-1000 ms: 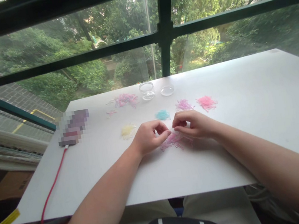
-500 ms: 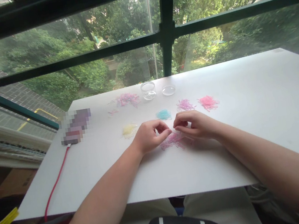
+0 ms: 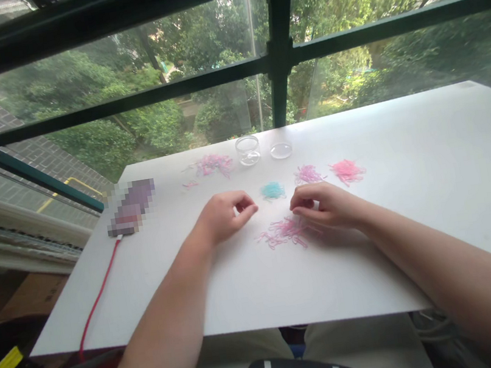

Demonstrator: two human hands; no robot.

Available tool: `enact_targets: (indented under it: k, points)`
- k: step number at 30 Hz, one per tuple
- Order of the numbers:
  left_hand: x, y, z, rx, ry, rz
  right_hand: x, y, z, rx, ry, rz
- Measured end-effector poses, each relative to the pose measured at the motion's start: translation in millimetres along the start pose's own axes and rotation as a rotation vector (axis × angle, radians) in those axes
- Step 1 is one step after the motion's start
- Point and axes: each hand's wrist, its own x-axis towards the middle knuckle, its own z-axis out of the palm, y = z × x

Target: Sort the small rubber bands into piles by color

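Observation:
A loose heap of small pink and purple rubber bands (image 3: 287,231) lies on the white table (image 3: 434,180) in front of me. My right hand (image 3: 325,206) rests at the heap's upper right edge, fingertips pinched together on something too small to name. My left hand (image 3: 225,215) sits to the left of the heap, apart from it, fingers curled with thumb and forefinger pinched. What it holds I cannot make out. Sorted little piles lie just beyond my hands: teal (image 3: 273,190), lilac (image 3: 307,174) and pink (image 3: 347,170).
Farther back stand a clear round jar (image 3: 248,150) and its flat clear lid (image 3: 281,150), with another mixed pile of bands (image 3: 212,164) to their left. A blurred object (image 3: 131,207) with a red cable (image 3: 98,295) lies at the left edge. Windows rise behind the table.
My left hand has drawn away from the heap, leftward and slightly back, and now covers the spot where a yellow pile lay. The right hand stays at the heap.

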Motion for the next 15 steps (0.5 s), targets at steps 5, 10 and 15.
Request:
enact_targets:
  k: [5, 10, 15]
  points:
    - [-9, -38, -42.2, 0.152, 0.049, -0.295, -1, 1, 0, 0.001, -0.015, 0.029]
    - [-12, -49, -44.3, 0.13, -0.018, -0.386, -1, 2, 0, 0.017, -0.055, 0.049]
    - [-9, -50, -40.3, 0.181, 0.001, -0.368, -1, 4, -2, -0.001, -0.051, 0.066]
